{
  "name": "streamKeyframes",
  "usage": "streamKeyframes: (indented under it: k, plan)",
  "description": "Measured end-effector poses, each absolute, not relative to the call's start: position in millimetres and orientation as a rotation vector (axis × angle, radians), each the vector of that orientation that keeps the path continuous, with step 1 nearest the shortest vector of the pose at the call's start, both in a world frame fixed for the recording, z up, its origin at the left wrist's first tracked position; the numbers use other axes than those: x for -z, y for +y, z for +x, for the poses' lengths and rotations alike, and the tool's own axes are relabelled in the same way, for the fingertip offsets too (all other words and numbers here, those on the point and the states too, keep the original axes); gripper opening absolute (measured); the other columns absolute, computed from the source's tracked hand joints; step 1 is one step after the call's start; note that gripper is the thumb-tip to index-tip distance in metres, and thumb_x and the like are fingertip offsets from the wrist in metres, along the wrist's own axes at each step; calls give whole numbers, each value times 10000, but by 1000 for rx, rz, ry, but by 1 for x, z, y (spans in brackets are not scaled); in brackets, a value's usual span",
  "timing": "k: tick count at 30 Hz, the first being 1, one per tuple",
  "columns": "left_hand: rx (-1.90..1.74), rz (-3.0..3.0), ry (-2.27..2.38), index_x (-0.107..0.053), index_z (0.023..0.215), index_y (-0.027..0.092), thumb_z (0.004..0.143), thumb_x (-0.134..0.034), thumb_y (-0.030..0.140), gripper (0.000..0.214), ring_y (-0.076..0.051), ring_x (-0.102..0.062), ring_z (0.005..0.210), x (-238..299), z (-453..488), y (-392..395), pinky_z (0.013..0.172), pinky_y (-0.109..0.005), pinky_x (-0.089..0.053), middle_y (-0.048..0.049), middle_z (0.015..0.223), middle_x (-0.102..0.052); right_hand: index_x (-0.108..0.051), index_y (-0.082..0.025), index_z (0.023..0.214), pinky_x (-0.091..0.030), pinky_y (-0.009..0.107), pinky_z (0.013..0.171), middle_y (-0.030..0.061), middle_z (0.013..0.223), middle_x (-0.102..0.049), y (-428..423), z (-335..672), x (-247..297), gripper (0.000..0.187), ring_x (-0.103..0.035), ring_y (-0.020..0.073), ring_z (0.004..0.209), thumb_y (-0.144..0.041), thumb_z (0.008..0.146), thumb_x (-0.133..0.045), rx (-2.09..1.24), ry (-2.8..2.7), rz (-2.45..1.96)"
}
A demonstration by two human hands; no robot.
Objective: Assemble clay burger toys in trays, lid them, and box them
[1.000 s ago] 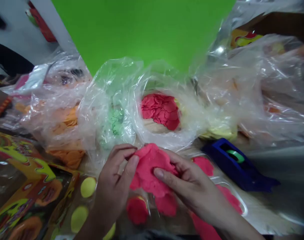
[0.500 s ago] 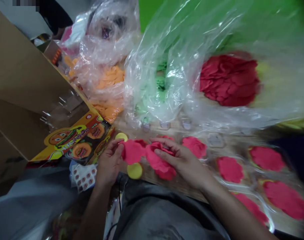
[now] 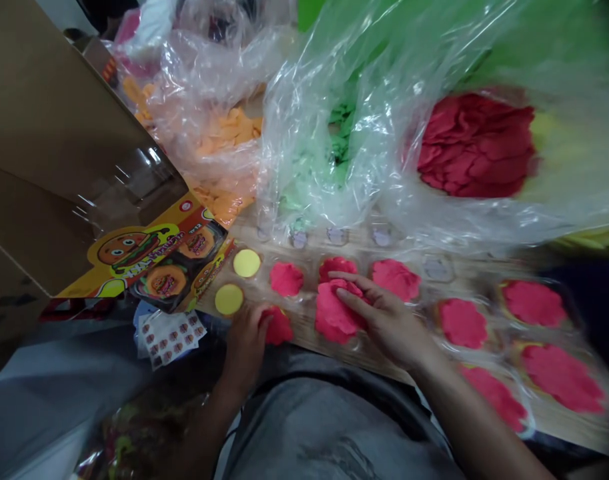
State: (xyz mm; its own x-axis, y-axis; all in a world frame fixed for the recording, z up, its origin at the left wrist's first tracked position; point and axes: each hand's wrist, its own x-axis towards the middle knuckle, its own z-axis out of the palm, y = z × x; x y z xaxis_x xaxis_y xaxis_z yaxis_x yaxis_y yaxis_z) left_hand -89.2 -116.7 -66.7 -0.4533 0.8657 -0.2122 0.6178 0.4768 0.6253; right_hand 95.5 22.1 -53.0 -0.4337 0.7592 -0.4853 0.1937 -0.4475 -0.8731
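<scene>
My right hand [image 3: 387, 317] lies flat on a torn lump of pink modelling dough [image 3: 337, 313], which sits in a round hollow of a clear plastic tray [image 3: 437, 268]. My left hand [image 3: 245, 347] has its fingers curled on a smaller pink dough piece [image 3: 278, 325] at the tray's near edge. Flat pink dough rounds [image 3: 395, 279] fill several other hollows, and a pink round [image 3: 286, 279] lies just above my left hand. Two yellow dough discs [image 3: 247, 263] sit to its upper left.
Clear plastic bags hold red dough [image 3: 477, 143], green dough [image 3: 340, 130] and orange dough [image 3: 224, 140] behind the tray. A cardboard box [image 3: 49, 120] and burger-printed packaging [image 3: 157, 257] stand at the left. A sticker sheet [image 3: 170, 337] lies near my grey shirt [image 3: 324, 427].
The view has swung away from the bags and down to the tray. The two dough pieces held together earlier are now apart, and my hands have lowered them into the tray.
</scene>
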Motion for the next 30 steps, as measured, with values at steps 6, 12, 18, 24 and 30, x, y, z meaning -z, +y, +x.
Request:
streamKeyframes:
  k: [6,12,18,24,30]
  plan:
    - [-875,1149,2181,-642,942,207,857,-506,301,186,-235,-569,988,55,-79,-108,938,-426,-397,-77,1007,-664,-725,-235,879,-497,322,877,32,964,-734,11,78,47,363,-654,204,949,-443,591,-800,-2328,-553,-1232]
    - [-1175,512,1646,-563,1009,174,715,-671,390,380,-158,-626,775,24,-73,-79,687,-246,-491,-38,875,-666,-716,-240,991,-484,332,947,38,1099,-707,4,53,30,300,-635,201,1049,-331,706,-740,-2480,-357,-925]
    - [-1272,586,1889,-618,840,177,732,-657,378,232,-143,-608,751,33,-104,-68,731,-247,-477,-16,797,-663,-720,-279,968,-405,334,1042,15,1161,-684,7,42,33,335,-597,184,1127,-387,658,-784,-2450,-500,-965]
    - [-965,1472,2348,-628,890,198,866,-485,281,167,-197,-602,1015,72,-149,-63,953,-344,-435,-95,1030,-673,-712,-276,967,-358,402,1076,37,1135,-697,18,53,41,345,-609,191,1111,-437,667,-771,-2413,-622,-1033]
    - [-796,1670,2252,-653,921,198,860,-525,280,164,-227,-587,1081,81,-151,-67,1013,-389,-405,-111,1046,-686,-696,-264,1003,-400,452,1031,59,1078,-716,23,71,45,423,-646,219,1038,-497,655,-757,-2320,-804,-1146]
